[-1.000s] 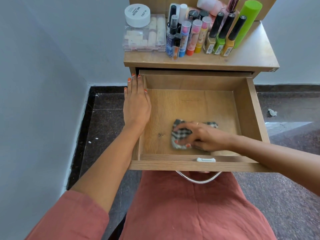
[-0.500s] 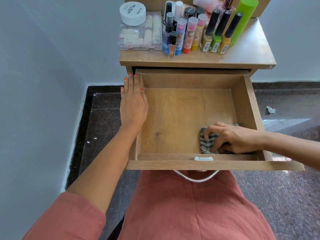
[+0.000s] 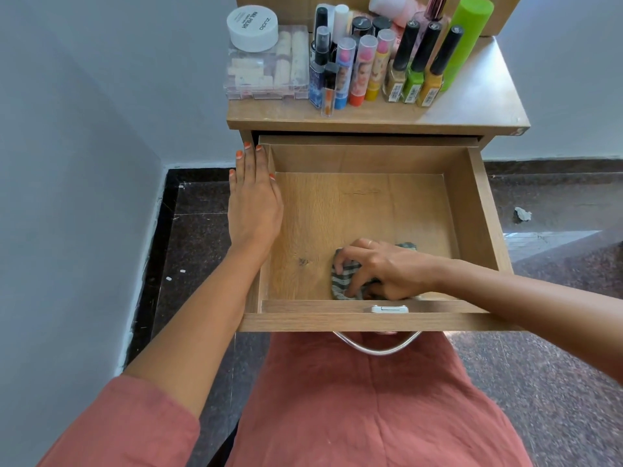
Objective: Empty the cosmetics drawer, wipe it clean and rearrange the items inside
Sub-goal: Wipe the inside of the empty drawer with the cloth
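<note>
The wooden drawer (image 3: pixel 472 210) stands pulled out over my lap, with only the cloth inside it. My right hand (image 3: pixel 387 267) grips a bunched grey checked cloth (image 3: pixel 342 286) against the drawer floor near the front wall, slightly right of centre. My left hand (image 3: pixel 254 200) lies flat, fingers straight, on the drawer's left wall. The cosmetics stand on the cabinet top (image 3: pixel 472 106): a clear box (image 3: pixel 266 72) with a white jar (image 3: pixel 253 26) on it, several tubes and nail polish bottles (image 3: pixel 418 65), and a green bottle (image 3: pixel 465 38).
A grey wall closes in on the left. Dark speckled floor surrounds the cabinet, with a crumpled scrap (image 3: pixel 522 214) on it at the right. A metal handle (image 3: pixel 376 347) hangs from the drawer front above my red-clothed lap.
My right hand slid the cloth from the middle front to the right front corner, then back left toward the centre. My left hand stayed on the drawer's left wall.
</note>
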Demonstrator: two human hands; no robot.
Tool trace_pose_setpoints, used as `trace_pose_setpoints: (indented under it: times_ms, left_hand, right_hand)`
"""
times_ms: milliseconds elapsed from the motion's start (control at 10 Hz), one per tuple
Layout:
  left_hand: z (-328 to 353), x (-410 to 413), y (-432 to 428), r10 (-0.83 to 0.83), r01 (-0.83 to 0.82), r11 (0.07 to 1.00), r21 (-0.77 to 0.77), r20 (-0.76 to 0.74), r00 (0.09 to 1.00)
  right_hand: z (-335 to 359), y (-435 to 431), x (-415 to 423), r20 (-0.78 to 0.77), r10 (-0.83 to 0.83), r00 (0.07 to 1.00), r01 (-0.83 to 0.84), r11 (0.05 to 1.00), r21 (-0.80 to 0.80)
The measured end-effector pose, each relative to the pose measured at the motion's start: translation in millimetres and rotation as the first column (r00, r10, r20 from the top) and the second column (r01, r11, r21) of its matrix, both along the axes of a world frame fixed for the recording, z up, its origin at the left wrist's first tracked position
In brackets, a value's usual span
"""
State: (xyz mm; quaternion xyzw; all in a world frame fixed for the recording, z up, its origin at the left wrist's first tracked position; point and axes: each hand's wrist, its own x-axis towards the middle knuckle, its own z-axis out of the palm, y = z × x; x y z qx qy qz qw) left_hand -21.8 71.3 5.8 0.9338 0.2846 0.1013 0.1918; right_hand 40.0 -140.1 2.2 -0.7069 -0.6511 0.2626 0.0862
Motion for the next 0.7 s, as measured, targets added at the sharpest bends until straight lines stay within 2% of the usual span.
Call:
trace_pose_setpoints:
  times_ms: [300, 500, 600, 700]
  left_hand:
    - [1.6, -1.2, -1.8, 0.000, 0.000, 1.000, -0.009, -0.001, 1.000]
    - [1.4, -1.4, -2.1, -0.003, 0.003, 1.000, -0.017, 0.002, 1.000]
    - [1.7, -1.3, -2.1, -0.003, 0.003, 1.000, -0.009, -0.003, 1.000]
    - [1.9, -1.3, -2.2, -0.001, 0.001, 1.000, -0.008, 0.001, 1.000]
  right_hand:
    - [3.4, -25.1, 5.1, -0.019, -0.094, 0.995, 0.092, 0.993, -0.076]
    - [14.6, -53.1, 16.4, 0.033, -0.127, 0.991, 0.131, 0.977, -0.166]
    - [14.4, -53.4, 19.5, 0.114, -0.103, 0.988, 0.125, 0.971, -0.203]
    - [15.9, -46.5, 22.3, 0.194, -0.114, 0.974, 0.146, 0.977, -0.158]
